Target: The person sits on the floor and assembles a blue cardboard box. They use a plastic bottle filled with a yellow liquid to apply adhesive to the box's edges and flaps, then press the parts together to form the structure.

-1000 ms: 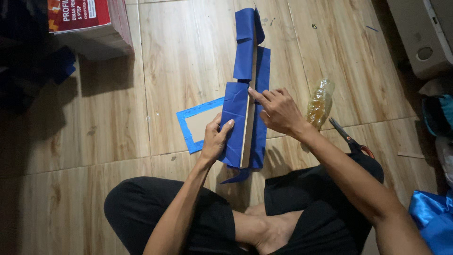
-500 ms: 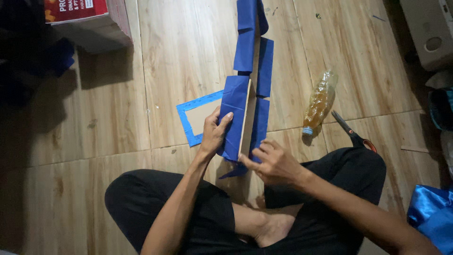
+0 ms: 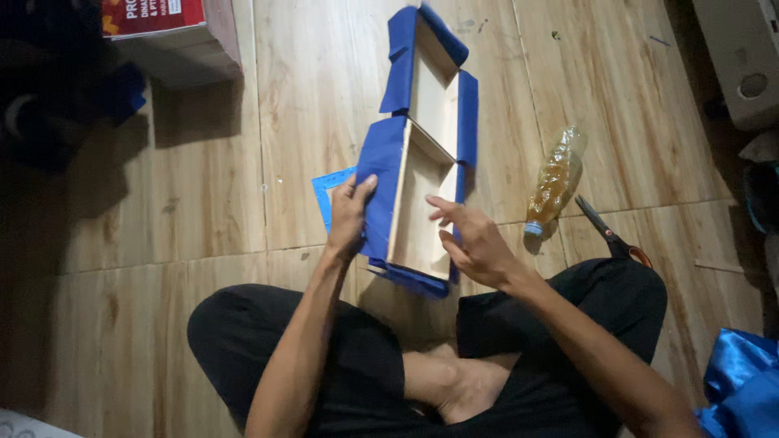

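Observation:
I sit cross-legged on a wooden floor with a long open wooden box [image 3: 424, 219] in front of my knees. Blue fabric [image 3: 381, 186] wraps its outer sides. The box has two compartments, one near and one far. My left hand [image 3: 350, 212] grips the blue-covered left wall of the near compartment. My right hand [image 3: 471, 242] hovers at the right side of that compartment, fingers spread, index finger reaching over the bare inner wood. It holds nothing.
A plastic bottle of amber liquid [image 3: 554, 180] lies right of the box, with scissors [image 3: 613, 236] beside my right knee. A blue-framed flat piece [image 3: 324, 193] peeks out left of the box. A cardboard carton [image 3: 174, 32] stands far left; shiny blue cloth [image 3: 742, 381] lies lower right.
The box has turned so its open inside faces up, where earlier only its edge showed. My right hand moved from the box's top down to the near compartment's right side.

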